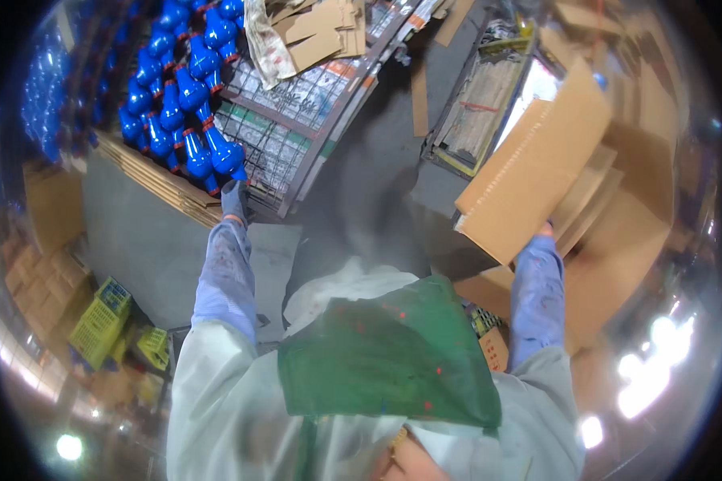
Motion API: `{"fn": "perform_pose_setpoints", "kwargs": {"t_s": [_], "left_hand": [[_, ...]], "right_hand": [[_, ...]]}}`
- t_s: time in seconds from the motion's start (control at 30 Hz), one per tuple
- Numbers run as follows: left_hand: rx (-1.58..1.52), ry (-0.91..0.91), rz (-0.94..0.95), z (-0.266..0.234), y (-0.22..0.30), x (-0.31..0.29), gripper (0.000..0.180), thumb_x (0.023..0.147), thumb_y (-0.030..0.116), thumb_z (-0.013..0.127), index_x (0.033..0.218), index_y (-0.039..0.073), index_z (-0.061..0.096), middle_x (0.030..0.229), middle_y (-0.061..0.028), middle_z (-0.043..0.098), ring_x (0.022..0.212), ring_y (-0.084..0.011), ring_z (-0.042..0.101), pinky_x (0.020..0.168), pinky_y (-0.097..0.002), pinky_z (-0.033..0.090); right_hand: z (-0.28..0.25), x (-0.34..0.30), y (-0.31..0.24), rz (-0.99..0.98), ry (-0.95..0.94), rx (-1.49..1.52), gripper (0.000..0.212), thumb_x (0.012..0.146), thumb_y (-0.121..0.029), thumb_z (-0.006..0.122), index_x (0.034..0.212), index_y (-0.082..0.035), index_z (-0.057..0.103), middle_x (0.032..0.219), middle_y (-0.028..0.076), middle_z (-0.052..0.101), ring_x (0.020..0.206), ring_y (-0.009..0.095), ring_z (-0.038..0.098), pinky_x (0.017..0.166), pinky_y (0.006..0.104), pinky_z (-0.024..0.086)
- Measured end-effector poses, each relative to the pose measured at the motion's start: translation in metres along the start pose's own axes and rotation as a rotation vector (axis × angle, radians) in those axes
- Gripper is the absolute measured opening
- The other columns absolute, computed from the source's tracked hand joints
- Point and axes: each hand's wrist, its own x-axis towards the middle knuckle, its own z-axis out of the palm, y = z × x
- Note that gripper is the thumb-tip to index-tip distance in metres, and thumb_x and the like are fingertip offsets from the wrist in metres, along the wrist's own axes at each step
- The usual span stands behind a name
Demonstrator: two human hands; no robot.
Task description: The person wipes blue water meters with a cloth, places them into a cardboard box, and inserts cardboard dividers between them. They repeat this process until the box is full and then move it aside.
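Observation:
My left hand (234,200), in a dark grey glove, reaches to the near corner of a stack of glossy blue bulb-shaped parts with red ends. Its fingertips meet the nearest blue part (228,154); how the fingers are bent is hidden. On the right I grip a folded brown cardboard box (529,172) by its near edge, and it stands tilted. Only a little of my right hand (547,228) shows there; most of its fingers are behind the cardboard.
Flat cardboard sheets (156,178) lie under the blue parts. A metal mesh frame (285,128) adjoins them, with cardboard pieces (317,36) on top. A long metal-framed crate (481,104) stands ahead right. Large cardboard (638,200) is at my right, a yellow-green crate (100,321) at lower left.

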Motion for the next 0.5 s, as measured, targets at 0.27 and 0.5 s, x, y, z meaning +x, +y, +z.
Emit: {"fn": "perform_pose_setpoints", "kwargs": {"t_s": [0.27, 0.5], "left_hand": [[0.059, -0.043, -0.012, -0.031, -0.101, 0.146, 0.016, 0.08, 0.021, 0.067, 0.081, 0.01, 0.055, 0.072, -0.0013, 0.056, 0.068, -0.0197, 0.057, 0.059, -0.0329, 0.047], [-0.885, -0.752, -0.4, 0.035, 0.063, -0.009, 0.024, 0.084, 0.022, 0.063, 0.099, 0.004, 0.057, 0.076, -0.0043, 0.054, 0.065, -0.0183, 0.052, 0.063, -0.0286, 0.045]], "right_hand": [[0.07, -0.124, -0.043, -0.78, 0.075, -1.203, 0.081, 0.092, -0.047, 0.049, 0.148, -0.003, 0.01, 0.154, 0.017, 0.008, 0.142, 0.03, 0.01, 0.114, 0.0387, 0.01], [0.102, -0.139, -0.053, -0.613, 0.29, -1.088, 0.085, 0.089, -0.042, 0.057, 0.148, -0.002, 0.01, 0.153, 0.021, 0.01, 0.141, 0.035, 0.011, 0.114, 0.0403, 0.012]]}}
